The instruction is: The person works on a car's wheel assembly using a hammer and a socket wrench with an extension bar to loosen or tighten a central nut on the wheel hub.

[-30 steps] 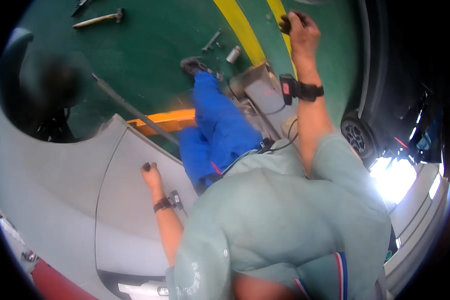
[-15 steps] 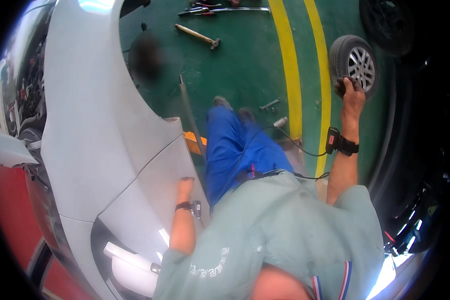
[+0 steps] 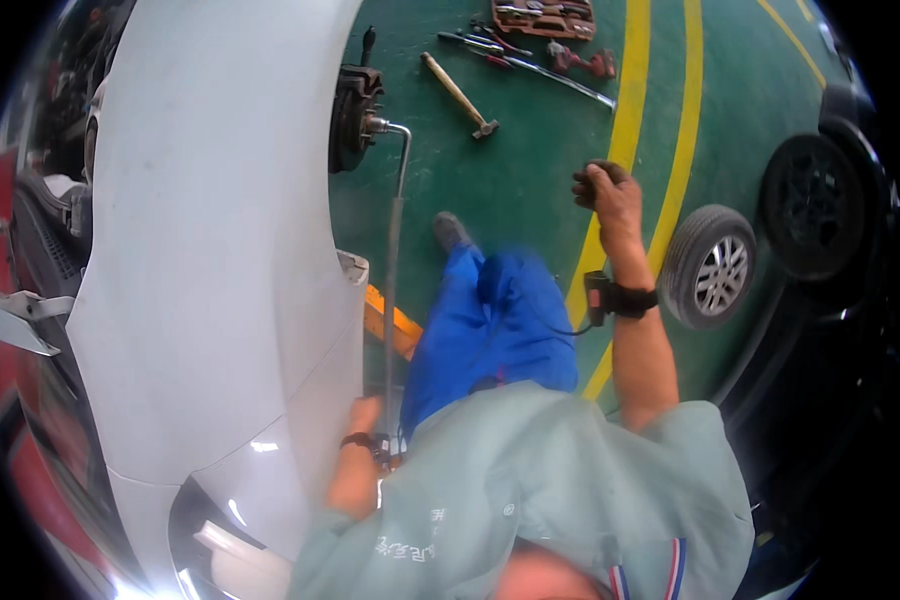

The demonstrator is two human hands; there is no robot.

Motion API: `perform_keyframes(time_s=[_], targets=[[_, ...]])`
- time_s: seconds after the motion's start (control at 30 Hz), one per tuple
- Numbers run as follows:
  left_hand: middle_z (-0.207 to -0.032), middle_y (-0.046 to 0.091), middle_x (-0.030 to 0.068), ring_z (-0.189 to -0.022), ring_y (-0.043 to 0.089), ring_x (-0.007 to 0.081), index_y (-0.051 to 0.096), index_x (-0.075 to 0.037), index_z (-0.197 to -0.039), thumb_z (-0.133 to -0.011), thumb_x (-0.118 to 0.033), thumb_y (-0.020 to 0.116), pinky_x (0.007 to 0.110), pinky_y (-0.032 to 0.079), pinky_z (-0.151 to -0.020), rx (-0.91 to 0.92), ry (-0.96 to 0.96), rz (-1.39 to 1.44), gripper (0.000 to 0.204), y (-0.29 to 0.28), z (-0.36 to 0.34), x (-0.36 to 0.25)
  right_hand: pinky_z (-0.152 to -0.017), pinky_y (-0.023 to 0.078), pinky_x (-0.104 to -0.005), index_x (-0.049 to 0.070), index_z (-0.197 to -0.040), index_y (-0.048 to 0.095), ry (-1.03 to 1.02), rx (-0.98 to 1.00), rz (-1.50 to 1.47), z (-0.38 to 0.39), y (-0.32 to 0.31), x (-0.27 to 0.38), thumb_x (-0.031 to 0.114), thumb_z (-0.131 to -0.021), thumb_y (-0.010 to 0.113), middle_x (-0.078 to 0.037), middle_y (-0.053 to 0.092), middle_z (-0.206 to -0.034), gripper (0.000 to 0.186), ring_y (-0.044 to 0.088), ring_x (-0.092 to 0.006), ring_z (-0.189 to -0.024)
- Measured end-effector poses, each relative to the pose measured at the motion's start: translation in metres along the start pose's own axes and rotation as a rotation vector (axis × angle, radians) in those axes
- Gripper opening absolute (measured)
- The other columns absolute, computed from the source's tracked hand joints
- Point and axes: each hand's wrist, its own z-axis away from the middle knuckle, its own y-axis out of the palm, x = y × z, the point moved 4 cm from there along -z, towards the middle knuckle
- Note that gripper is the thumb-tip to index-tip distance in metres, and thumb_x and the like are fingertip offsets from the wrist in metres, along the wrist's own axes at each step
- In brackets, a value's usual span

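Note:
My left hand (image 3: 367, 410) is curled beside the white car's side panel (image 3: 320, 370), close to a long grey pipe (image 3: 392, 300). Whether it touches the pipe is unclear. From the pipe's far end, a bent wrench bar (image 3: 405, 140) leads to the dark wheel hub (image 3: 352, 120) in the wheel arch. Out over the green floor, my right hand (image 3: 610, 190) is raised with its darkened fingers curled in. Anything inside that grip is hidden.
A wooden-handled hammer (image 3: 455, 92), a long chrome bar (image 3: 560, 82), a red power tool (image 3: 582, 60) and an open tool case (image 3: 542, 14) lie ahead. To the right are a loose wheel (image 3: 710, 266) and a dark car. An orange piece (image 3: 395, 322) shows beside my legs.
My view has shifted, bringing the hub, bent wrench bar and tool case into clear sight. My right hand is now left of the loose wheel; my left hand appears lower, nearer the pipe.

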Motion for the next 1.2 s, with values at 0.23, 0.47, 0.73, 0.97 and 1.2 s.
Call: perform_keyframes(time_s=[0.23,0.47,0.73,0.97,1.2], targets=[[-0.078,0.061,0.0105,-0.073,0.058,0.0230,0.067,0.000,-0.097,-0.080,-0.033,0.061,0.038,0.048,-0.063,-0.090,-0.409,0.559,0.038,0.022,0.045,-0.071,-0.056,0.050,-0.0259,-0.003,-0.100,0.059,0.204,0.271,-0.014,-0.088,0.107,-0.044,0.015,-0.090,0.057,-0.010,0.065,-0.082,0.021,0.061,-0.0143,-0.062],[-0.114,0.052,0.0190,-0.100,0.057,0.0346,0.044,0.001,-0.126,-0.090,-0.040,0.050,0.048,0.048,-0.085,-0.143,-0.619,1.174,0.055,0.087,0.013,-0.084,-0.054,0.047,-0.0254,-0.003,-0.091,0.059,0.325,0.514,0.123,-0.176,0.206,-0.136,0.017,-0.091,0.055,-0.006,0.061,-0.075,0.021,0.058,-0.0123,-0.062],[-0.148,0.020,0.0223,-0.128,0.038,0.0379,0.005,0.002,-0.146,-0.080,-0.062,0.053,0.050,0.039,-0.102,-0.387,-0.587,2.272,0.104,0.161,-0.082,-0.036,-0.081,0.048,-0.0359,-0.005,-0.106,0.059,0.035,0.737,0.543,-0.253,0.310,-0.262,0.048,-0.080,0.066,-0.018,0.066,-0.100,0.059,0.061,-0.0273,-0.092],[-0.109,0.049,0.0181,-0.094,0.053,0.0325,0.049,-0.003,-0.114,-0.085,-0.051,0.052,0.047,0.050,-0.082,-0.998,-0.358,2.280,0.056,0.167,-0.138,0.003,-0.069,0.048,-0.0331,0.005,-0.104,0.056,0.527,1.081,-0.136,-0.236,0.378,-0.292,0.037,-0.091,0.060,-0.002,0.055,-0.079,0.035,0.055,-0.0136,-0.074],[-0.107,0.046,0.0218,-0.098,0.053,0.0328,0.026,-0.006,-0.132,-0.084,-0.005,0.059,0.045,0.054,-0.070,-0.904,-0.054,2.370,0.058,0.198,-0.175,-0.005,-0.051,0.039,-0.0293,0.006,-0.086,0.056,0.431,0.978,-0.044,-0.238,0.387,-0.302,0.031,-0.089,0.064,0.000,0.046,-0.068,0.026,0.041,-0.0111,-0.058]])
